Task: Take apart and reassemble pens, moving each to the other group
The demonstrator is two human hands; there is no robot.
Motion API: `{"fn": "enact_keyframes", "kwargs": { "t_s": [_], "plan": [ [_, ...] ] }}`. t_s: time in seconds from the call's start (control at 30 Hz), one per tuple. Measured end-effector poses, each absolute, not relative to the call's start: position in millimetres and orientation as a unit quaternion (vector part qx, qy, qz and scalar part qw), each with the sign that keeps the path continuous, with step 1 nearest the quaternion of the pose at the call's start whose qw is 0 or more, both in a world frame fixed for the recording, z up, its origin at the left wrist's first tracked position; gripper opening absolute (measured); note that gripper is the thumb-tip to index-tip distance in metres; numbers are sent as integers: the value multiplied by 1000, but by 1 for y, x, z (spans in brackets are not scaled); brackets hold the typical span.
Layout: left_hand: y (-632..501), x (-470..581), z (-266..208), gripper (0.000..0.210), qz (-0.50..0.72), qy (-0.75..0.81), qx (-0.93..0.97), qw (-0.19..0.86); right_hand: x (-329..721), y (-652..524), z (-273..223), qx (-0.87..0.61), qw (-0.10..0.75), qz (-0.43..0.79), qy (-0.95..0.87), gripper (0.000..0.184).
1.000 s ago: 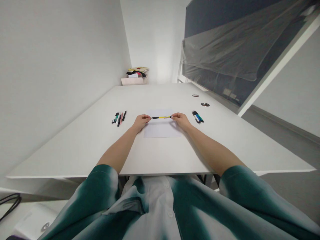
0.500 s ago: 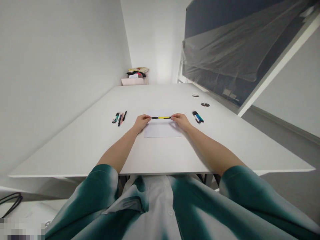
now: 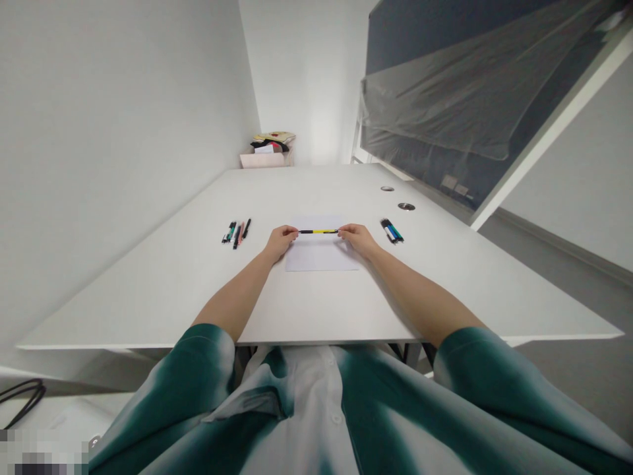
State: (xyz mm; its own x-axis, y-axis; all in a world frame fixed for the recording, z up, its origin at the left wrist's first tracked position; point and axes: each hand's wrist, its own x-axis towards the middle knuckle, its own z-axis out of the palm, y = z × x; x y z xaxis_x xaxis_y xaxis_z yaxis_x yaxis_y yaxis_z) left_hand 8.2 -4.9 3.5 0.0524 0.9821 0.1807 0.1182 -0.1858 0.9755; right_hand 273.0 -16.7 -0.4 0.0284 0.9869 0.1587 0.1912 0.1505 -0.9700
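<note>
A yellow and black pen (image 3: 321, 231) lies level from left to right above a white sheet of paper (image 3: 321, 258). My left hand (image 3: 281, 240) pinches its black left end between the fingertips. Its right end sits in the fingertips of my right hand (image 3: 357, 237). The sheet lies flat on the table, with my hands over its two sides. To the left is a loose group of several pens (image 3: 237, 233), black, green and pink. On the right, several pens (image 3: 392, 231) with blue, green and black barrels lie close together.
The white table (image 3: 306, 307) runs along a wall at the left. Two round metal grommets (image 3: 406, 206) are set in its right side. A box (image 3: 264, 160) with things piled in it stands at the far end. A dark panel under plastic sheeting (image 3: 440, 112) rises at the right.
The pen has turned slightly about its length, so more yellow shows now. Both hands stay in almost the same place.
</note>
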Motion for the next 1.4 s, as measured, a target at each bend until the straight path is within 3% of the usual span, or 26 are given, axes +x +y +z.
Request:
{"fn": "enact_keyframes", "kwargs": {
  "t_s": [1.13,1.4],
  "plan": [
    [0,10,0,18,498,475,592,421,273,-15,-1,-522,488,369,-594,22],
    [-1,11,0,23,485,486,599,413,273,-15,-1,-523,480,365,-602,32]
  ]
}}
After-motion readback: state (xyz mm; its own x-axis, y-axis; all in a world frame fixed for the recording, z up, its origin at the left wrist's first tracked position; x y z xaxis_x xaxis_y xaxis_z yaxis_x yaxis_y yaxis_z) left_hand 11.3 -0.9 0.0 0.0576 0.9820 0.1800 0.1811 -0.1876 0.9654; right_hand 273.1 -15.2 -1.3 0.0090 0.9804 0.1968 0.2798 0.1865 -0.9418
